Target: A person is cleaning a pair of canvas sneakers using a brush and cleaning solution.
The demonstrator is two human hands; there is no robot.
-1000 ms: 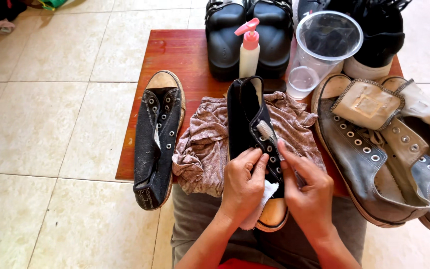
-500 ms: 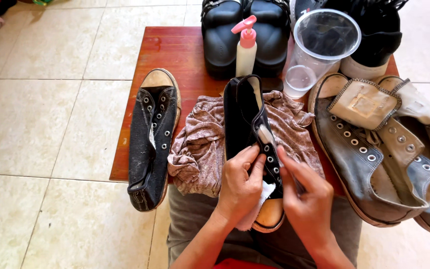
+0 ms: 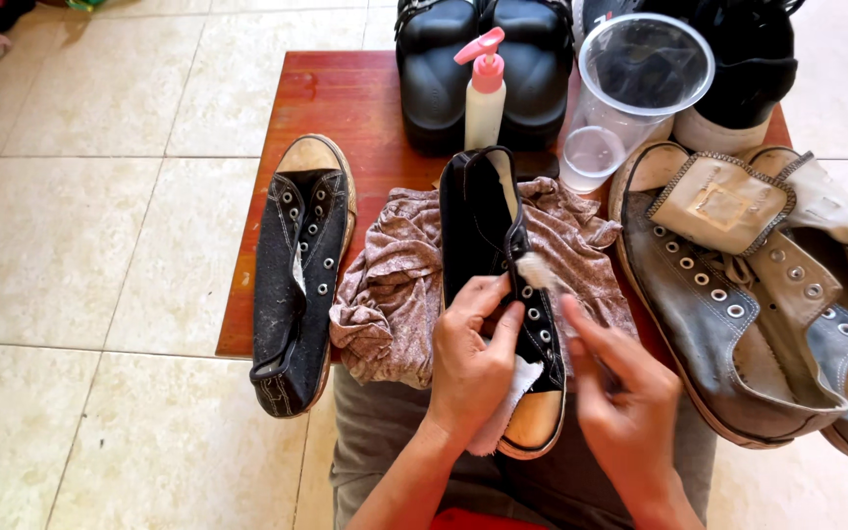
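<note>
I see the left hand (image 3: 478, 368) clamped round the black canvas sneaker (image 3: 503, 294) with a white cloth (image 3: 503, 404) tucked under the fingers; sneaker lies on the mottled rag (image 3: 395, 285) at the near edge of the wooden table (image 3: 296, 108); right hand (image 3: 625, 412) pinches a small brush (image 3: 540, 273) at the eyelets; cleaning looks mid-way, its twin sneaker (image 3: 296, 280) untouched. Versus a second ago: hands barely shifted, brush now blurred at the eyelets.

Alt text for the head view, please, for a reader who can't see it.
The left hand steadies a black sneaker on a mottled cloth while the right hand works a small brush at its eyelets. Its mate, a pump bottle and grey sneakers sit around.
</note>
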